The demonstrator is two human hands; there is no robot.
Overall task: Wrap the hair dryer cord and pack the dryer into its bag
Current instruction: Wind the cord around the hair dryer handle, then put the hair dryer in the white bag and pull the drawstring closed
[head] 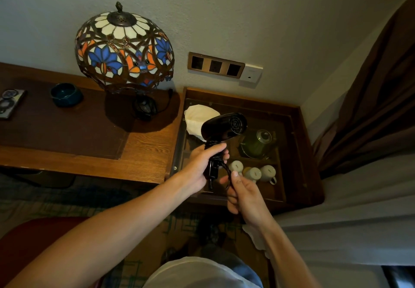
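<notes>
Dim wall and a dark wooden side table [303, 153] with a glass-topped tray of cups lie below the hands, beside a desk carrying a stained-glass lamp [124, 49]. Reaching from lower left, the left hand [199, 166] grips the black hair dryer [224, 127] by its cord-wound handle, barrel pointing left over the table. Just beside it, the right hand [243, 194] pinches a loop of the cord [226, 172] between thumb and fingers, and a white bag [197, 119] lies on the table behind the dryer.

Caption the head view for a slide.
Left hand grips the hair dryer handle; right hand guides the cord.
</notes>
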